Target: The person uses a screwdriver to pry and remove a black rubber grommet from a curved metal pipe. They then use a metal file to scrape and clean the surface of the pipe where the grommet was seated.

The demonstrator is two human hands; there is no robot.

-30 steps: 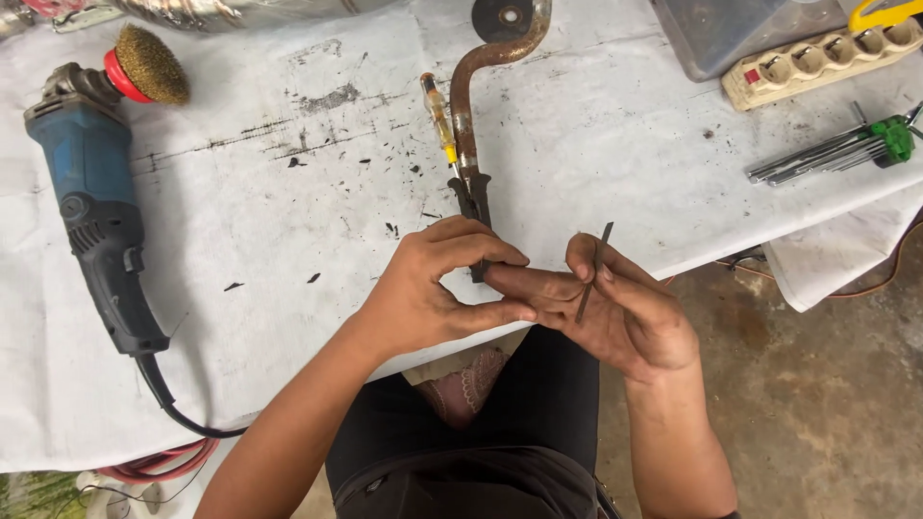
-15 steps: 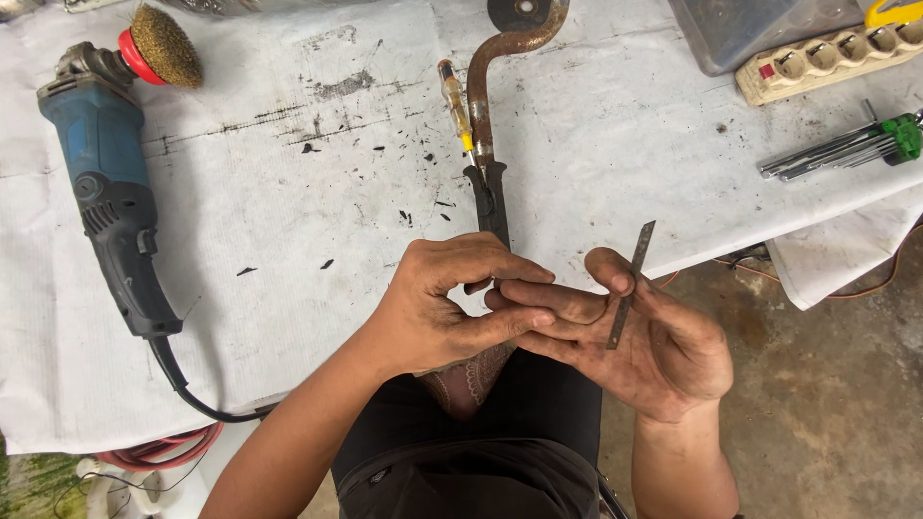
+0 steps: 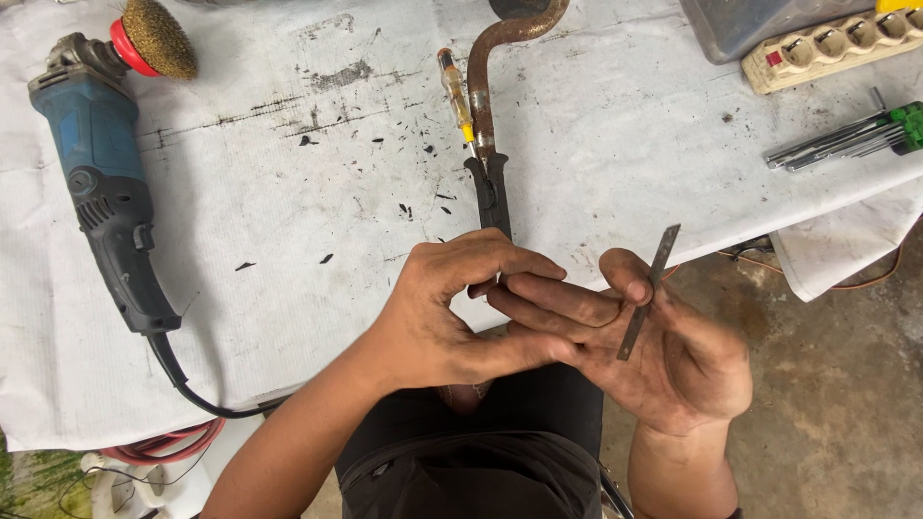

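While your right hand [image 3: 663,356] pins a thin metal strip [image 3: 649,292] under its thumb, grip pinching it above the surface [image 3: 288,221] edge, your left hand [image 3: 452,312] pinches your right fingertips [image 3: 505,298].

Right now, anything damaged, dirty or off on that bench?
Yes. The curved metal bar lying mid-table is rusty brown, and black specks and smears dirty the white table cover around it. Both hands look grimy.

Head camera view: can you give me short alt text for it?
The right hand pinches a thin metal strip with its thumb while the left hand touches its fingers. Behind lie a blue angle grinder and rusty curved tool.
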